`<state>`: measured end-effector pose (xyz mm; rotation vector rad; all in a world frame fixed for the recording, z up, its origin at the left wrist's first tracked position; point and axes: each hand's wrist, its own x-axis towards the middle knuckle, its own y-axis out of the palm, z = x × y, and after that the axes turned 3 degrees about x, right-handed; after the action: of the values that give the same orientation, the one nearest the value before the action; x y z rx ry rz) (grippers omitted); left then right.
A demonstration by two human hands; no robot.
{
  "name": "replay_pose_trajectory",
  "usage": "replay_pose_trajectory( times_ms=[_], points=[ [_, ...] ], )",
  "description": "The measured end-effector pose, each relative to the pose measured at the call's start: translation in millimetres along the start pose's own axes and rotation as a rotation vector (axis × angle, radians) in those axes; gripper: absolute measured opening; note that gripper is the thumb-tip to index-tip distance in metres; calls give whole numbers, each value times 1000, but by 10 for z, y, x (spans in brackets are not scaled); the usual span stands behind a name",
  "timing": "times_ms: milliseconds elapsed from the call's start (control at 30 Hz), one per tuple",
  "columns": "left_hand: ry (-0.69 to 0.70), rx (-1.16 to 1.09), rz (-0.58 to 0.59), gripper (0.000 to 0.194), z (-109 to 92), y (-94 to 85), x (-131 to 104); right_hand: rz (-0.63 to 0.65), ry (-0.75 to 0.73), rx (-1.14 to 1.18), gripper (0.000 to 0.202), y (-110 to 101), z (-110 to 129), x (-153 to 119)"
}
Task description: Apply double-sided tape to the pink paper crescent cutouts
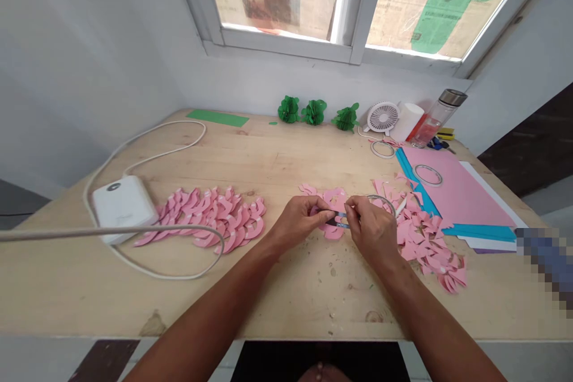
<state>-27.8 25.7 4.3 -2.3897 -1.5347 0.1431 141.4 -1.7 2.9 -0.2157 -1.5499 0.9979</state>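
Note:
Near the middle of the table, my left hand [304, 218] pinches the left end of a small dark and metallic item [341, 219], too small to name surely. My right hand [369, 224] has its fingers closed at the item's right end. Cut pink paper pieces [333, 233] lie just under and behind the fingers. A tape ring [385, 202] shows partly beside my right hand. Curved pink paper pieces [233, 221] lie in overlapping rows to the left of my hands. To the right is a loose heap of pink scraps [425, 239].
A white power box [123, 206] with a looping cable sits at the left. Green paper figures [313, 112], a small fan [383, 117] and a glass bottle [439, 119] stand at the back. Pink sheets [470, 191] lie right.

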Motion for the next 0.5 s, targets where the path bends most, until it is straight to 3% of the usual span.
replay_pose_trajectory(
  times_ms=[500],
  points=[
    [8,11,-28,25,31,13,10,-7,5,-2,11,-9,-7,4]
  ],
)
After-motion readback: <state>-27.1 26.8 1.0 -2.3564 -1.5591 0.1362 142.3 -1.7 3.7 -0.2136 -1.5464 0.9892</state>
